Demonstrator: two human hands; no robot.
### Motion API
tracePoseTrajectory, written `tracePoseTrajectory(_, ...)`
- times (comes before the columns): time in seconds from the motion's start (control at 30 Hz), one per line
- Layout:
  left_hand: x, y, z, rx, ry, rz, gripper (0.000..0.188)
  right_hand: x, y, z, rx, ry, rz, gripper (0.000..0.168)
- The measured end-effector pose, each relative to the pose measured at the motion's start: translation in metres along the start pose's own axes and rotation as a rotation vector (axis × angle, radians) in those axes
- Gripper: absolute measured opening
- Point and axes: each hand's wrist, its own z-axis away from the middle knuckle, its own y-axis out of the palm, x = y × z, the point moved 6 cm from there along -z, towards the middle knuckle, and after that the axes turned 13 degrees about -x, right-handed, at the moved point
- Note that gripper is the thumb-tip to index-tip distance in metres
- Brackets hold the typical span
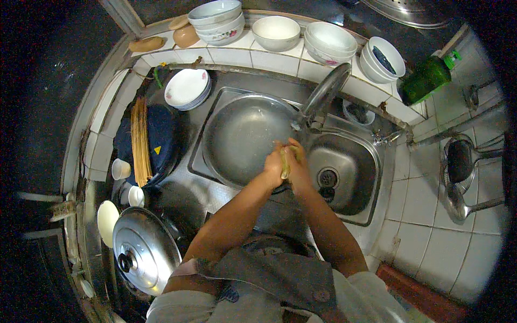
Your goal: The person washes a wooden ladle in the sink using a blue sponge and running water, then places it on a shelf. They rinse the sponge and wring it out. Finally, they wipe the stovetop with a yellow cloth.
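Note:
My left hand (275, 164) and my right hand (298, 168) are pressed together around a yellowish-green, soft-looking thing (285, 163), perhaps a sponge or cloth. Fingers hide most of it. Both hands are above the near right rim of a wide round metal basin (242, 133), which sits over the left bowl of a steel sink. Just beyond my fingers, the spout of a metal faucet (328, 91) arches between the two bowls. To the right of my right hand lies the smaller sink bowl (355, 177) with its dark drain strainer (328, 177).
Stacked white bowls (220, 30) and a green bottle (428, 80) line the tiled ledge. At left are stacked plates (188, 89), a bundle of thin sticks (140, 145) on a dark round lid (163, 133), and a metal pot lid (147, 250). Ladles (458, 202) hang on the right wall.

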Motion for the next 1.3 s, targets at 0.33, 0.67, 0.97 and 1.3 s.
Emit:
tracePoseTrajectory(0.33,-0.004,0.060,0.085,0.138,-0.175,-0.145,0.064,0.032,-0.049,-0.033,-0.047,-0.352,0.515,0.018)
tracePoseTrajectory(0.67,-0.008,0.087,0.077,0.148,-0.388,0.372,0.052,0.049,-0.046,-0.034,0.010,-0.112,-0.025,0.022)
tracePoseTrajectory(0.97,-0.011,0.068,0.032,-0.052,0.440,-0.864,0.040,0.031,-0.055,-0.054,-0.098,0.125,-0.303,0.025)
tracePoseTrajectory(1.3,-0.033,0.031,0.056,-0.285,0.354,-0.732,0.066,0.013,-0.022,-0.058,0.285,0.379,-0.542,0.038)
